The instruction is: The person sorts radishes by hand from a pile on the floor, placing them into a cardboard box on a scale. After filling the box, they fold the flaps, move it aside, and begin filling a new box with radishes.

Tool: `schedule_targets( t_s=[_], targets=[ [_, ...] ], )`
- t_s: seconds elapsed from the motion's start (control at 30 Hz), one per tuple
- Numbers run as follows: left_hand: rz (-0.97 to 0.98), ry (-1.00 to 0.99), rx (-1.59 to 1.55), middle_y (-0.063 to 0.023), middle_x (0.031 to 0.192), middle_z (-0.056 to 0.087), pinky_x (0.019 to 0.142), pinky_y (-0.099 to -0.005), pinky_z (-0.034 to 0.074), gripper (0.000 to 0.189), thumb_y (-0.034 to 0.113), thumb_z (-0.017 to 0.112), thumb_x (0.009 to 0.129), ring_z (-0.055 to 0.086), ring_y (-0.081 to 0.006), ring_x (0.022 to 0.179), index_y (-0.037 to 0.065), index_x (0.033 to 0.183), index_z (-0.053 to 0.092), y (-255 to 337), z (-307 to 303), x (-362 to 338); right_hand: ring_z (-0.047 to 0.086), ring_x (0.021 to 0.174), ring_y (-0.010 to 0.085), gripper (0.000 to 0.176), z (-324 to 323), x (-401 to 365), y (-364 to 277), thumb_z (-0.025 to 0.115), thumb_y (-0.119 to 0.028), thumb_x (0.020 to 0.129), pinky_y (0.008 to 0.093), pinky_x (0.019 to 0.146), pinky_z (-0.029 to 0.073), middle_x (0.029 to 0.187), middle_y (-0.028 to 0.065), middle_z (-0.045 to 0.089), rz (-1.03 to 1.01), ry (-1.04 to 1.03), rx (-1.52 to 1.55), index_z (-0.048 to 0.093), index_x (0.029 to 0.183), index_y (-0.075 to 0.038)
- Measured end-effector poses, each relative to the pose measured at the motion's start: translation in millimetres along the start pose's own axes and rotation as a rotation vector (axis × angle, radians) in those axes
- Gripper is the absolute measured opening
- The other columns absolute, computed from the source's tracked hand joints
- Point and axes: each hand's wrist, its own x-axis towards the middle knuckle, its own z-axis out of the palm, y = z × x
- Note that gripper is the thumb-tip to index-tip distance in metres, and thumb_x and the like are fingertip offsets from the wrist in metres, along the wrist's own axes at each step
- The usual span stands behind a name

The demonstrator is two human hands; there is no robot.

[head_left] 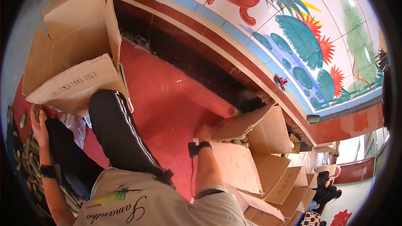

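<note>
My left hand (39,126) is at the far left, just below the near corner of an open cardboard box (79,81), its fingers stretched upward and slightly apart. Long green vegetables (32,148) lie in a pile beside and below it. My right hand (204,132) is at the edge of a second open cardboard box (234,163), against its flap; its fingers are blurred and partly hidden. Some small items (243,141) show inside that box. A dark band with a small device is on my right wrist.
Red floor (155,83) lies between the boxes, with my black-trousered legs (119,129) at the left. A tiled, painted wall (268,25) rises behind. More cardboard boxes (289,184) stand at the right. Farther off at the right is a person in dark clothes (326,188).
</note>
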Motion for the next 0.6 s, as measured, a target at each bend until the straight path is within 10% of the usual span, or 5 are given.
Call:
schedule_targets(
  t_s=[0.1, 0.2, 0.4, 0.6],
  targets=[
    [-0.005, -0.001, 0.015, -0.0154, 0.12, 0.048, 0.096, -0.0315, 0.033, 0.037, 0.01, 0.043, 0.09, 0.046, -0.022, 0.112, -0.003, 0.124, 0.037, 2, 0, 0, 0.052, 0.098, 0.0404, 0.026, 46, -7, 14, 0.049, -0.018, 0.074, 0.0486, 0.096, 0.028, 0.099, 0.0206, 0.06, -0.019, 0.654, -0.122, 0.066, 0.08, 0.001],
    [0.003, -0.007, -0.006, -0.0156, 0.12, 0.048, 0.096, -0.0315, 0.033, 0.038, 0.011, 0.043, 0.09, 0.046, -0.022, 0.112, -0.003, 0.124, 0.036, 1, 0, 1, 0.055, 0.088, 0.0384, 0.022, 58, -19, 28, 0.05, -0.016, 0.072, 0.0459, 0.084, 0.038, 0.087, 0.0202, 0.061, -0.074, 0.391, 0.032, 0.065, 0.075, -0.001],
    [-0.004, 0.0, -0.048, -0.0159, 0.121, 0.047, 0.097, -0.0313, 0.032, 0.039, 0.01, 0.043, 0.09, 0.045, -0.0222, 0.113, -0.002, 0.125, 0.035, 3, 1, 1, 0.057, 0.073, 0.0345, 0.015, 137, -17, 81, 0.053, -0.014, 0.07, 0.0424, 0.072, 0.042, 0.069, 0.018, 0.059, -0.098, 0.55, 0.047, 0.066, 0.071, -0.005],
    [-0.001, -0.008, -0.064, -0.0161, 0.122, 0.046, 0.097, -0.0313, 0.032, 0.039, 0.01, 0.042, 0.09, 0.045, -0.0224, 0.114, -0.003, 0.126, 0.034, 11, 4, 2, 0.059, 0.074, 0.033, 0.015, 49, -86, 84, 0.056, -0.013, 0.07, 0.0423, 0.069, 0.044, 0.074, 0.018, 0.061, -0.106, 0.188, 0.041, 0.065, 0.069, -0.002]
  ],
)
